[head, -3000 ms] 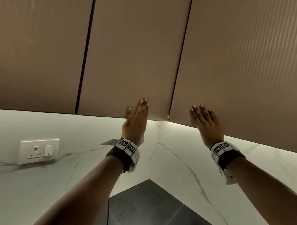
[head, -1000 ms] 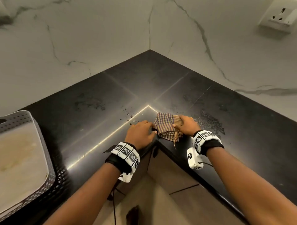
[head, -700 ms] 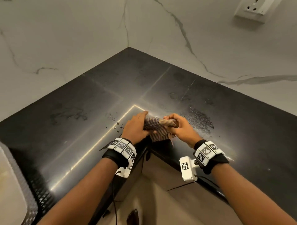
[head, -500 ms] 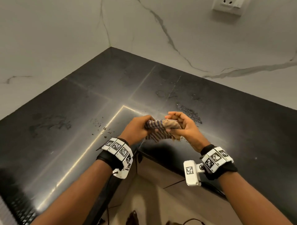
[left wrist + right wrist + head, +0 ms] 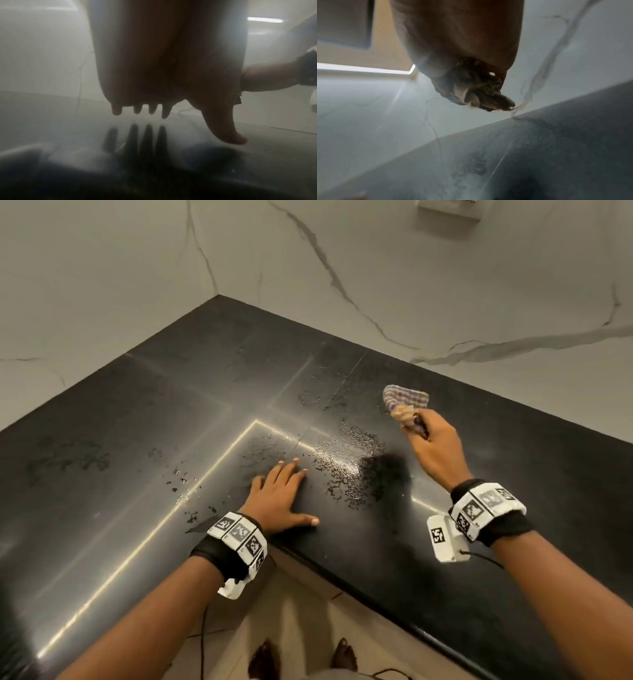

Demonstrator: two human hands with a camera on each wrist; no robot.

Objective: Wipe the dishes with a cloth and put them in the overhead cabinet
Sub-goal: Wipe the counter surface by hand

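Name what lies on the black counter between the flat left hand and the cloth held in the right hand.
In the head view, a patch of water droplets lies on the counter between the left hand and the cloth; nothing else.

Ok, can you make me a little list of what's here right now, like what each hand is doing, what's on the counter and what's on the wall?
left hand: flat, fingers straight, on the black countertop
right hand: lifted above the countertop, gripping the checked cloth
checked cloth: bunched up, sticking out past the right hand's fingers
water droplets: scattered on the countertop between the two hands
wall: white marble with grey veins
power socket: on the wall, top right, partly cut off
dishes: none in view
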